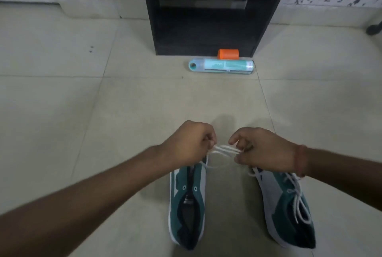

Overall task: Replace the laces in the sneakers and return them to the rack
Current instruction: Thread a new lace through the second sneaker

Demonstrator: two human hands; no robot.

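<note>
Forearms reach in from the lower corners of the frame toward the centre, where both hands work one white lace (224, 150). At centre-left, the left hand (189, 144) has its fingers curled tight, pinching the lace end; the strands run rightward, taut, to the right hand (266, 150), whose fingers also pinch the lace, with the forefinger crooked above it. Holding both ends level and stretched apart looks like a way to even them out before threading further.

Below the left hand, the left sneaker (187, 205), teal with a white sole, lies on the tiled floor (82, 101) with its eyelets bare along most of the tongue; the lace seems to enter only near the toe, hidden under the hand. Toward the lower right, the right sneaker (286, 205) is already laced and knotted, so roughly half the relacing appears done.

At the upper centre stands the dark rack (202, 18), its lower shelf free for the pair. Just before it lie an orange block (228, 54) and a pale blue-green tube (221, 66).
</note>
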